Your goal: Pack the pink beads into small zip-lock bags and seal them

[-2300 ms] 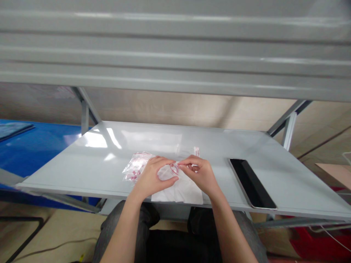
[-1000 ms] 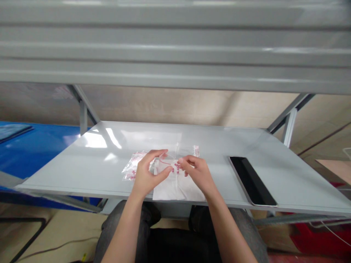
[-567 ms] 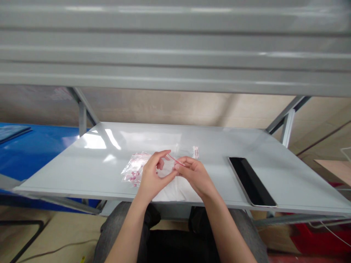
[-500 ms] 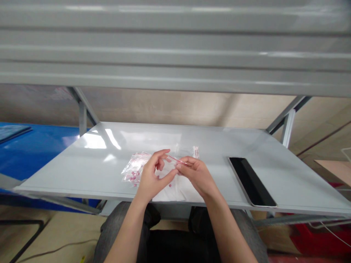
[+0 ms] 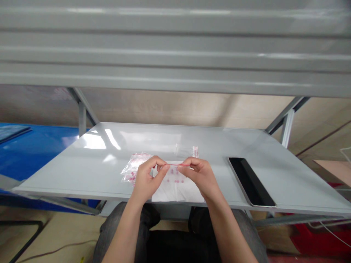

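Bridging fingers (image 5: 157, 159): one cord (image 5: 174, 165) (red)

Light grey tabletop (image 5: 214, 186), glossy, light reflections around 10. Clock taken from table centre, 12 = far edge. On it:
- 9: clear plastic bags (image 5: 139, 160), bunched and overlapping, pink beads (image 5: 132, 176) inside. Partly hidden, count unclear.
- 6: white sheet (image 5: 177, 194), flat, lightly creased, near side at the table's front edge. Can't tell if it touches the bags.
- 1, close in: flat clear bag (image 5: 184, 150) with red-and-white strip at its 3 o'clock end.
- 3 to 4: black-screened tablet (image 5: 252, 182), face up, pale rim, long axis roughly 11 to 5, well apart from the rest.
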{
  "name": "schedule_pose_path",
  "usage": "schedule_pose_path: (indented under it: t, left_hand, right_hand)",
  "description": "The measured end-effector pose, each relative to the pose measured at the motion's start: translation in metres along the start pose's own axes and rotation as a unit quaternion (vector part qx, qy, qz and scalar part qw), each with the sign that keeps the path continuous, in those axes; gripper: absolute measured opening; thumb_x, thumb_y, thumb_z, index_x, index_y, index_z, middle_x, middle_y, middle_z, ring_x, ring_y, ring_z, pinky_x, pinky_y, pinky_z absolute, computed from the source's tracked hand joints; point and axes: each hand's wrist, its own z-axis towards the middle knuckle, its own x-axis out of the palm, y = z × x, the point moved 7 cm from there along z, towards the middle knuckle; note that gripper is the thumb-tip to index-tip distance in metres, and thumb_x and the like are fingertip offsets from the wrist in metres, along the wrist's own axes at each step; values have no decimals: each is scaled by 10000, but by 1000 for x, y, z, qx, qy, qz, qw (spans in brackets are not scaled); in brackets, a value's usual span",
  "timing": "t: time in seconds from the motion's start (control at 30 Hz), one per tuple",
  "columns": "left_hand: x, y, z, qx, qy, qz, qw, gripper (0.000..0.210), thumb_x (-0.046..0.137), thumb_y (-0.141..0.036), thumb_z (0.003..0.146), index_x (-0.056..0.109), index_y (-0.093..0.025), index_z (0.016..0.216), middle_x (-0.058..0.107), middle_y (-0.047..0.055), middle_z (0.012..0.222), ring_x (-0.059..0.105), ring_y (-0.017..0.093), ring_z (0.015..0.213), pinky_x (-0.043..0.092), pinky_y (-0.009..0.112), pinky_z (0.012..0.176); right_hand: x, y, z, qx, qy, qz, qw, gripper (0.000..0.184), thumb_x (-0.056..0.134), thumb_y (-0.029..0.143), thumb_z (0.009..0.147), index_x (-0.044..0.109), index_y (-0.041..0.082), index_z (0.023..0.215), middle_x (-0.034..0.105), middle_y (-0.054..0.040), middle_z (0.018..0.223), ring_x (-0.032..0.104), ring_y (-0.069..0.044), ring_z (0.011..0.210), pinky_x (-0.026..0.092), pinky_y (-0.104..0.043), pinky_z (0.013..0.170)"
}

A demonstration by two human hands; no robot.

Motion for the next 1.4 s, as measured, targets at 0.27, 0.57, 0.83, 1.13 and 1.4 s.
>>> schedule_pose_path:
  t: [0.27,0.57,0.83,1.13,1.4]
  left_hand:
    - [-16,-8,0,53,-5,2,999,154,610,-229,869,610,-188,720,566,-14,647,520,131,623,407,258,605]
    - [-18,-13,0,67,18,-2,998,138,573,-205,885,581,-190,748,565,-4,678,526,143,659,410,275,646]
    - [-12,-39,-4,104,88,17,991,56,612,-162,802,614,-181,854,631,28,777,572,171,735,444,308,691]
    - [-16,-45,-5,145,40,68,986,117,646,-112,836,655,-190,749,658,-13,672,574,138,653,437,311,689]
    - [-30,-41,-2,111,-10,77,991,190,706,-101,786,690,-217,637,648,-35,603,555,134,630,442,292,670]
  right_hand:
    - [4,15,-8,-38,43,-57,997,75,754,290,703,765,219,678,734,-19,678,588,-135,580,460,-254,539]
    - [0,18,-10,-54,-28,-115,991,129,728,285,689,706,198,596,711,-31,627,614,-160,584,429,-249,494]
    - [18,37,-22,-137,4,-158,978,109,670,198,752,716,185,653,715,-35,650,644,-153,611,483,-235,535]
    - [23,46,-27,-181,29,-192,964,118,659,140,777,719,169,679,694,-25,638,612,-134,612,474,-216,538]
    - [24,57,-33,-220,31,-210,952,137,660,111,785,705,169,670,664,-10,610,568,-129,603,438,-226,543]
